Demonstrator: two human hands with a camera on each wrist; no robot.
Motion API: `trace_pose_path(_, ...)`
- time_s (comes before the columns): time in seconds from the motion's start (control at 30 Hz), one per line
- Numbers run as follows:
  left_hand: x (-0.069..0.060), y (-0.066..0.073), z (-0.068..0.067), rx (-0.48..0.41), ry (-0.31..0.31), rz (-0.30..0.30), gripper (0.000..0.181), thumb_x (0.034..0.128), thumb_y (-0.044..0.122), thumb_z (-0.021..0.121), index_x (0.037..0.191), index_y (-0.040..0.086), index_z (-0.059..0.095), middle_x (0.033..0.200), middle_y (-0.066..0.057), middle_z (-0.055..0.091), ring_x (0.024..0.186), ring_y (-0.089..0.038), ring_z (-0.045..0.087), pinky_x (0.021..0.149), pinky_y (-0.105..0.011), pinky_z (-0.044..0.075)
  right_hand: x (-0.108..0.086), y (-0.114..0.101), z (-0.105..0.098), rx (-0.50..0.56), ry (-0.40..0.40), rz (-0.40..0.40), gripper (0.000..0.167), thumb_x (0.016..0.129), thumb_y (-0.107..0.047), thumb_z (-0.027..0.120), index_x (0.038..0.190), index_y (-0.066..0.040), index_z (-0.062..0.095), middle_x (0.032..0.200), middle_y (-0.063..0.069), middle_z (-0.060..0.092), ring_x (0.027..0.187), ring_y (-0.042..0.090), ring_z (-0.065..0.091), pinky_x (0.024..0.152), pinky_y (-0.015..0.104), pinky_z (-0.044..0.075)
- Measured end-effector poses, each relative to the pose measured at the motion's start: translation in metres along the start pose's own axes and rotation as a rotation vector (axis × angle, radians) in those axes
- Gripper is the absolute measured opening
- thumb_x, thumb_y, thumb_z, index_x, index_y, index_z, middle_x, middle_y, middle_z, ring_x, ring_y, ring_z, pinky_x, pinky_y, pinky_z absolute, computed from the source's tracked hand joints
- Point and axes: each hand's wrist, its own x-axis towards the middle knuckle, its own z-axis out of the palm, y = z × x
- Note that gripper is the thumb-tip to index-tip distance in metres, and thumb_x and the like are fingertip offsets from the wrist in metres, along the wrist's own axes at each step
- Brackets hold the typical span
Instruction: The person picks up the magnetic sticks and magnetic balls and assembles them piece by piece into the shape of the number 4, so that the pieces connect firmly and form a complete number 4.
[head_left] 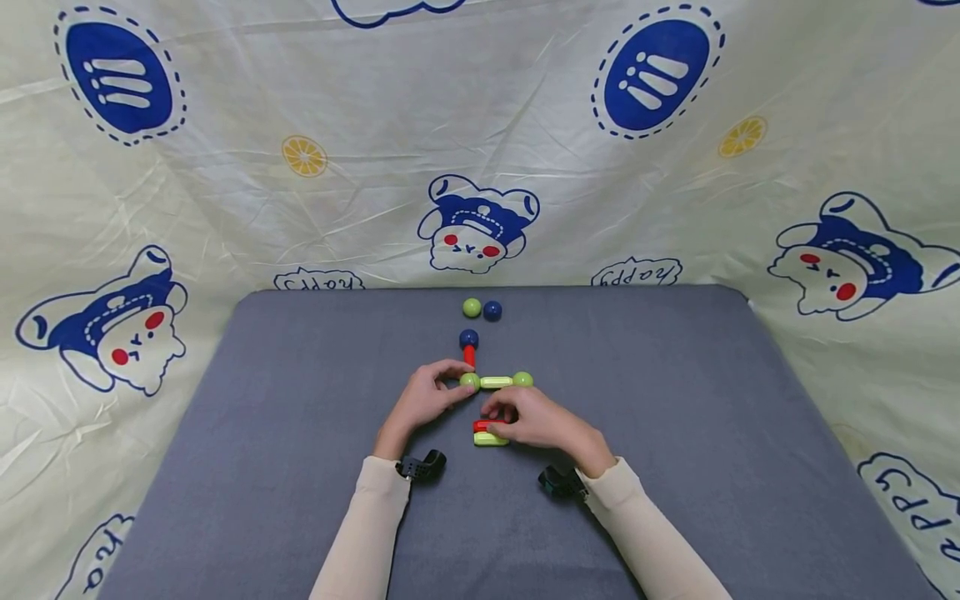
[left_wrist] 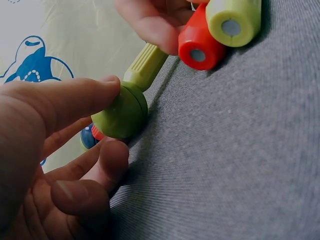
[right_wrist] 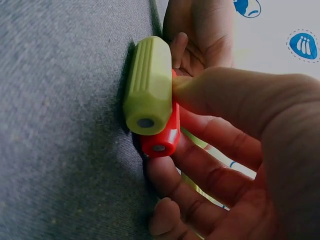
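Observation:
A green ball (head_left: 469, 381) is held between the thumb and fingers of my left hand (head_left: 423, 398). From it a yellow-green rod (head_left: 497, 382) runs right to another green ball (head_left: 522, 380), and a red rod (head_left: 469, 357) runs back to a blue ball (head_left: 468, 338). My right hand (head_left: 543, 419) has its thumb and fingers around a loose red rod (right_wrist: 167, 137), which lies against a yellow-green rod (right_wrist: 148, 90) on its near side. Both loose rods show grey round ends in the wrist views.
Beyond the joined pieces, a loose green ball (head_left: 472, 307) and a dark blue ball (head_left: 492, 311) lie near the far edge of the grey cloth-covered table (head_left: 300, 350). A printed white sheet (head_left: 375, 217) hangs behind and at the sides.

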Motion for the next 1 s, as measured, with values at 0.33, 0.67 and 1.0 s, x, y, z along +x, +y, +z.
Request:
trace_pose_path(0.33, 0.000, 0.002, -0.001, 0.004, 0.001, -0.006, 0.031, 0.0932, 0.022, 0.079, 0.122, 0.015, 0.073, 0.116, -0.009, 0.073, 0.055, -0.010, 0.055, 0.054, -0.024, 0.048, 0.000, -0.002, -0.003, -0.017, 0.006, -0.013, 0.010, 0.095, -0.012, 0.073, 0.104, -0.009, 0.077, 0.097, 0.000, 0.074, 0.079, 0.003, 0.060, 0.073, 0.023, 0.052)
trace_pose_path(0.67, 0.000, 0.001, 0.000, 0.006, 0.001, -0.004, 0.030, 0.0933, 0.022, 0.079, 0.122, 0.015, 0.073, 0.116, -0.009, 0.073, 0.055, -0.010, 0.056, 0.054, -0.024, 0.048, -0.002, -0.001, -0.002, 0.018, -0.002, 0.011, 0.009, 0.095, -0.012, 0.073, 0.102, -0.011, 0.076, 0.090, -0.004, 0.071, 0.074, 0.002, 0.058, 0.069, 0.022, 0.051)
trace_pose_path(1.0, -0.001, 0.002, 0.000, 0.007, 0.005, -0.001, 0.030, 0.0929, 0.021, 0.079, 0.121, 0.014, 0.074, 0.115, -0.009, 0.073, 0.055, -0.009, 0.056, 0.055, -0.024, 0.048, -0.003, -0.004, -0.013, 0.028, 0.036, 0.040, 0.010, 0.096, -0.015, 0.072, 0.106, -0.014, 0.074, 0.086, -0.006, 0.067, 0.071, 0.006, 0.057, 0.064, 0.024, 0.050)
